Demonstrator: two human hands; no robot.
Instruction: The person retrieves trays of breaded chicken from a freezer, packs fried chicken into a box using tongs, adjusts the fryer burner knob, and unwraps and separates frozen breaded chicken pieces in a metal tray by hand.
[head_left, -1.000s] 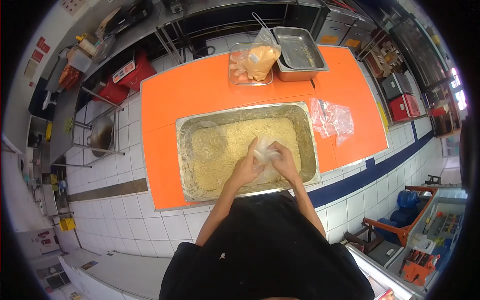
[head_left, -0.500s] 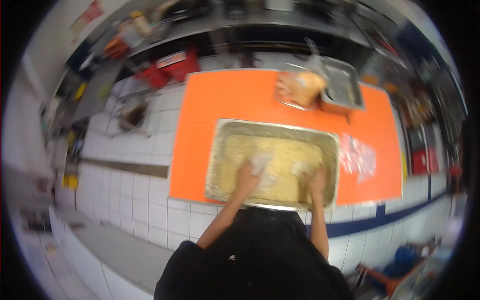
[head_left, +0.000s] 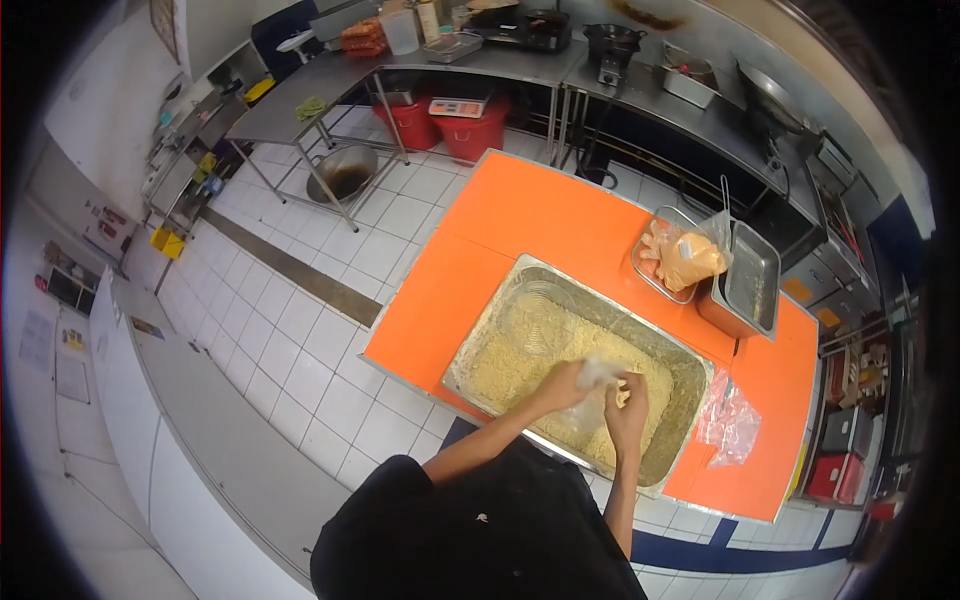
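Observation:
A deep metal tray (head_left: pixel 481 333) holds a layer of pale yellow crumbs (head_left: pixel 640 350). Over its near side, my left hand (head_left: pixel 562 388) grips a clear plastic bag (head_left: pixel 598 371), and part of the see-through plastic hangs below the fingers. My right hand (head_left: pixel 628 408) is close beside it, fingers curled and pinched at the bag's right edge; their exact hold is partly hidden. A round wire strainer (head_left: pixel 540 322) lies on the crumbs in the tray's left part.
On the orange tabletop (head_left: pixel 500 215) stand a bag of orange-coloured food (head_left: pixel 690 262) in a shallow container and a metal pan (head_left: pixel 755 285). A crumpled plastic bag (head_left: pixel 730 420) lies right of the tray. Beyond are steel counters (head_left: pixel 540 62), red buckets (head_left: pixel 470 135) and a floor pot (head_left: pixel 343 175).
My hands were apart, low over the crumbs; now they are together, with the bag between them. The view has turned, so the table appears slanted.

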